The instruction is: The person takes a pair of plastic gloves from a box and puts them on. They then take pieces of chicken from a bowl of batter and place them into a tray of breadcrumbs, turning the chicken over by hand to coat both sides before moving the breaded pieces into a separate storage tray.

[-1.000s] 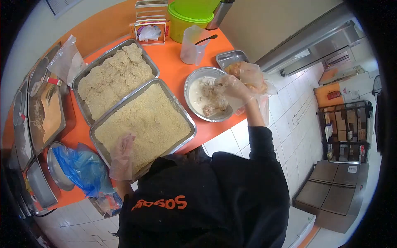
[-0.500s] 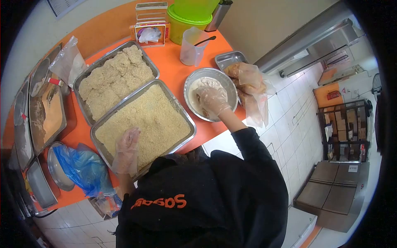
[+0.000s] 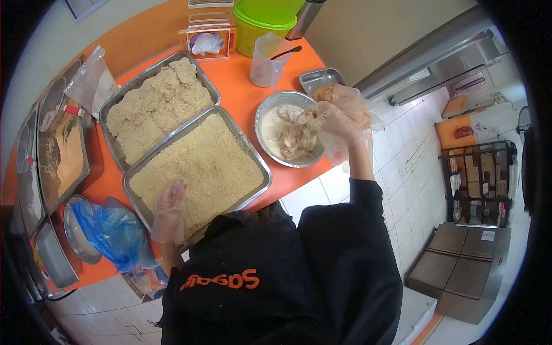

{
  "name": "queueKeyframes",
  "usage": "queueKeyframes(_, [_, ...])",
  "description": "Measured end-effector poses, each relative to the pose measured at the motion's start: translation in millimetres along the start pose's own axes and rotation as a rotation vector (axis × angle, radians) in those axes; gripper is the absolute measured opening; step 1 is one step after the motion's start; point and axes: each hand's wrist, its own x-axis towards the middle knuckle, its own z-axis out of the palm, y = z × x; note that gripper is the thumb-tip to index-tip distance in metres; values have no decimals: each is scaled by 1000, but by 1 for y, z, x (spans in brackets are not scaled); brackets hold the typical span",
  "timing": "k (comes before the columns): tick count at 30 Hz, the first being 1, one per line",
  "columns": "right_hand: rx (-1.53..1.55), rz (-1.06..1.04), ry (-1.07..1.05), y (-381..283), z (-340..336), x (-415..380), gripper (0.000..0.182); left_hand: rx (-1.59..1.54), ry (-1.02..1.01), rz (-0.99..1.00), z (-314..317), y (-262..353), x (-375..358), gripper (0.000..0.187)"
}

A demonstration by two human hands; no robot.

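My left hand (image 3: 171, 201), in a clear plastic glove, rests at the near left part of a metal tray of pale crumbs (image 3: 198, 155), fingers stretched and nothing in them. My right hand (image 3: 339, 123), gloved too, is over the right rim of a metal bowl (image 3: 265, 144), its fingertips coated white and blurred; whether they hold anything I cannot tell. Wet, batter-coated pieces (image 3: 293, 141) lie in white liquid in the bowl. Right behind my right hand is a clear plastic bag of brownish pieces (image 3: 348, 103), partly hidden by the hand.
A second tray (image 3: 158, 109) of heaped, crumb-coated pieces adjoins the crumb tray. Behind the bowl stand a clear measuring jug (image 3: 267, 66), a small metal tray (image 3: 319, 79) and a green tub (image 3: 253, 34). A blue plastic bag (image 3: 115, 233) and a tray of orange powder (image 3: 72, 152) are at left.
My right hand has come up out of the white liquid and moved right to the bowl's rim by the bag, uncovering the coated pieces. My left hand has hardly moved.
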Motion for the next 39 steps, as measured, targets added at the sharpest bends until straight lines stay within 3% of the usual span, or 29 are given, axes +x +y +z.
queueKeyframes(1, [-80,45,-7,0,-3,-3,25,17,-17,33,1,3,2,29])
queueKeyframes(4, [-40,79,237,22,14,-5,23,-108,-28,24,7,1,6,28])
queueKeyframes(7, [-1365,-460,-123,15,20,-1,18,7,-31,63,7,5,8,27])
queueKeyframes(9, [-551,-233,-50,-11,44,-8,14,-84,-25,29,11,-5,7,28])
queueKeyframes(11, [-367,-189,48,1,95,-8,14,-126,-36,6,14,-11,7,28])
queueKeyframes(14, [-523,-411,148,-4,111,-14,20,-109,-59,-25,12,-8,4,29])
queueKeyframes(17, [-461,-361,187,6,118,-10,26,-83,-62,-28,7,0,0,30])
queueKeyframes(20, [-516,-75,-50,13,98,13,26,-34,-30,19,1,-4,-3,30])
queueKeyframes(22, [-652,-228,-5,33,69,17,25,35,3,39,-4,1,-10,30])
queueKeyframes(24, [-439,-73,10,3,31,11,22,14,17,23,-10,-22,-9,30])
queueKeyframes(25, [-159,155,0,-30,4,3,20,3,20,17,-11,-30,-9,30])
queueKeyframes(29, [-34,-8,169,-22,-20,-15,20,-57,30,-7,-8,-16,-14,31])
queueKeyframes(32, [152,-38,85,-37,-12,-20,19,-56,27,-54,-6,-10,-9,31])
queueKeyframes(34, [79,-129,41,-47,7,-15,19,-13,60,-100,-5,-9,-5,31])
queueKeyframes(38, [39,-271,-5,-113,36,-23,21,50,79,25,-12,11,-16,31])
queueKeyframes(39, [-5,-121,-159,-148,31,-25,25,18,102,32,-13,3,-18,31])
